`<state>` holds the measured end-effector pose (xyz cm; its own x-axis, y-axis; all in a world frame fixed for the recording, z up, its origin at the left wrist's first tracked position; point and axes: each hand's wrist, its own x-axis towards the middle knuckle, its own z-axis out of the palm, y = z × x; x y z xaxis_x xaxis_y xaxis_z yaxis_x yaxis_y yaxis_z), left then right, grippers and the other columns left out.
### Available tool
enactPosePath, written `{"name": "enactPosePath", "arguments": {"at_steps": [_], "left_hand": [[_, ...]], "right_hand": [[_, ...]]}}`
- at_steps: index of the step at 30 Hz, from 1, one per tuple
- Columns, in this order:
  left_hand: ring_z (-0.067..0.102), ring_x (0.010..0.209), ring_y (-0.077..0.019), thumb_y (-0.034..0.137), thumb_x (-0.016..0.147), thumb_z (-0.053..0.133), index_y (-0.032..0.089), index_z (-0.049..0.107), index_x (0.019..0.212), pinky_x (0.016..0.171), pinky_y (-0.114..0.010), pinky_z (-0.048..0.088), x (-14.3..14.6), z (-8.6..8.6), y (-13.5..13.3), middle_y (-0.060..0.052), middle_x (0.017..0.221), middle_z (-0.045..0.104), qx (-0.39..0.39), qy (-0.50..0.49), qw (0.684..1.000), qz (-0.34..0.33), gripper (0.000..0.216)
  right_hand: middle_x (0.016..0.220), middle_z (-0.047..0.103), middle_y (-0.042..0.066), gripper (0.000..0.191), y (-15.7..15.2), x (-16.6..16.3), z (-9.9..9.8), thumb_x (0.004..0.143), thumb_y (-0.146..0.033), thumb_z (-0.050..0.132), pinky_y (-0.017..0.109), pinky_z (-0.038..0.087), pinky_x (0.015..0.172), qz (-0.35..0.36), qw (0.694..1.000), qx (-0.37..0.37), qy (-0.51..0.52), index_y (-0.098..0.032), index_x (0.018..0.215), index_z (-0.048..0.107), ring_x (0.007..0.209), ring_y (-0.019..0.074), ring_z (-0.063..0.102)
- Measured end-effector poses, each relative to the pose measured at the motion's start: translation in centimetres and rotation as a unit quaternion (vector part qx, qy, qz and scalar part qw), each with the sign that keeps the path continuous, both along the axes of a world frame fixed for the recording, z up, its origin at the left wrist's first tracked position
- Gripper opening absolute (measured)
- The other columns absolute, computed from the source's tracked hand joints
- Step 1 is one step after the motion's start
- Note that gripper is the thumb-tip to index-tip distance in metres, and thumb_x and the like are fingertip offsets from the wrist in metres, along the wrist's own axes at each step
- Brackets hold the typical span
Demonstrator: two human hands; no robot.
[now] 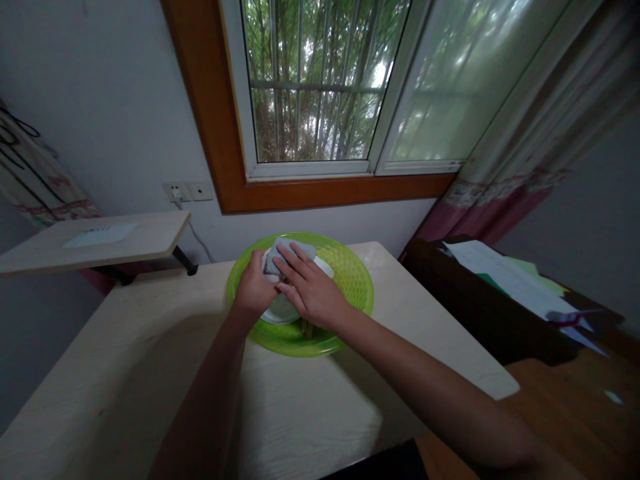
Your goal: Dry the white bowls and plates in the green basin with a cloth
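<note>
Both of my hands meet over a bright green plastic basket [357, 283] on the table. My left hand [255, 288] is closed round the left side of a folded grey cloth [305, 249]. A whitish edge shows under the cloth beside my left fingers; whether it is cloth or a dish I cannot tell. My right hand [315, 287] lies across the cloth and presses it, fingers nearly straight. In the basket below is a white plate [281, 312], partly hidden by my hands. Some thin brownish sticks [307, 328] show under my right wrist.
The pale wooden table [295, 413] stands against the wall under a window. At the left is a raised shelf [150, 240] with a paper on it. A white cable hangs from the wall socket [176, 192]. Papers [510, 273] lie on a dark surface at the right.
</note>
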<state>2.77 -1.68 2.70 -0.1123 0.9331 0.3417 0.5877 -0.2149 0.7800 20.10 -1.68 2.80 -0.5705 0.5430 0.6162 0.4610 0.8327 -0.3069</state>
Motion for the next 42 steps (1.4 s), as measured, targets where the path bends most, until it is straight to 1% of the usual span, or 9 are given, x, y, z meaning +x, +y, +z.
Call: {"name": "enactPosePath", "arguments": {"at_steps": [4,9,16,19,22,27,33,38,42], "left_hand": [[0.066,0.088,-0.0235,0.027,0.063,0.078,0.025,0.048,0.104,0.078,-0.035,0.052,0.0,0.0,0.0,-0.003,0.098,0.067,0.011,0.002,1.000,0.002,0.050],[0.066,0.092,-0.0247,0.038,0.062,0.082,0.024,0.047,0.109,0.077,-0.034,0.051,0.1,0.2,0.0,-0.004,0.102,0.066,-0.008,-0.018,0.999,0.035,0.061],[0.064,0.100,-0.0239,0.039,0.063,0.083,0.025,0.044,0.114,0.083,-0.033,0.050,0.0,-0.3,0.2,-0.005,0.111,0.064,-0.012,-0.069,0.997,0.040,0.066],[0.065,0.100,-0.0244,0.040,0.063,0.083,0.025,0.045,0.114,0.082,-0.033,0.050,0.2,-0.1,0.0,-0.005,0.111,0.064,-0.023,-0.064,0.997,0.042,0.066],[0.065,0.098,-0.0250,0.039,0.062,0.083,0.025,0.045,0.113,0.081,-0.034,0.050,0.5,0.2,-0.2,-0.005,0.109,0.065,-0.020,-0.041,0.998,0.034,0.065],[0.066,0.086,-0.0243,0.035,0.066,0.078,0.024,0.047,0.109,0.074,-0.034,0.051,0.6,0.2,-0.3,-0.004,0.098,0.066,-0.027,-0.008,1.000,0.009,0.054],[0.066,0.087,-0.0232,0.024,0.066,0.072,0.023,0.048,0.109,0.078,-0.035,0.052,0.4,-0.5,0.1,-0.005,0.100,0.068,0.006,0.005,1.000,-0.015,0.049],[0.065,0.086,-0.0230,0.038,0.062,0.081,0.023,0.049,0.109,0.074,-0.033,0.050,0.5,0.0,0.0,-0.003,0.097,0.065,-0.011,-0.026,1.000,0.013,0.059],[0.064,0.097,-0.0223,0.036,0.061,0.084,0.023,0.047,0.112,0.082,-0.032,0.050,0.2,-0.4,0.2,-0.003,0.106,0.063,0.000,-0.078,0.997,0.017,0.064]], "right_hand": [[0.166,0.029,0.002,0.055,0.7,0.3,-0.2,0.103,-0.039,0.048,0.054,0.022,0.128,0.011,1.000,0.001,0.005,-0.028,0.156,0.038,0.157,0.0252,0.017],[0.164,0.034,0.002,0.051,1.8,1.1,-0.8,0.106,-0.042,0.038,0.047,0.026,0.127,-0.017,0.991,-0.083,0.105,-0.031,0.156,0.037,0.152,0.0193,0.032],[0.156,0.048,0.001,0.055,2.6,0.9,-1.5,0.104,-0.057,0.033,0.046,0.028,0.126,-0.028,0.926,-0.258,0.272,-0.029,0.149,0.050,0.147,0.0186,0.041],[0.155,0.049,0.000,0.055,2.7,0.7,-1.6,0.104,-0.058,0.032,0.049,0.029,0.125,-0.041,0.913,-0.284,0.291,-0.030,0.148,0.051,0.146,0.0197,0.042],[0.155,0.049,0.003,0.056,2.3,0.5,-1.5,0.104,-0.058,0.034,0.049,0.026,0.126,-0.075,0.931,-0.244,0.262,-0.028,0.148,0.051,0.147,0.0211,0.041],[0.164,0.035,0.003,0.050,0.5,0.0,-0.4,0.106,-0.043,0.038,0.048,0.022,0.128,-0.055,0.989,-0.081,0.107,-0.027,0.153,0.044,0.154,0.0222,0.027],[0.165,0.032,0.001,0.051,0.2,-0.2,-0.1,0.105,-0.040,0.043,0.053,0.020,0.128,-0.024,0.999,-0.021,0.025,-0.029,0.154,0.042,0.157,0.0248,0.017],[0.162,0.038,0.000,0.048,1.3,0.5,-0.7,0.106,-0.045,0.035,0.048,0.022,0.128,-0.027,0.981,-0.113,0.155,-0.031,0.150,0.048,0.152,0.0202,0.032],[0.159,0.044,-0.002,0.051,1.9,0.9,-1.2,0.102,-0.057,0.040,0.049,0.022,0.127,-0.031,0.928,-0.251,0.272,-0.035,0.147,0.052,0.150,0.0212,0.036]]}}
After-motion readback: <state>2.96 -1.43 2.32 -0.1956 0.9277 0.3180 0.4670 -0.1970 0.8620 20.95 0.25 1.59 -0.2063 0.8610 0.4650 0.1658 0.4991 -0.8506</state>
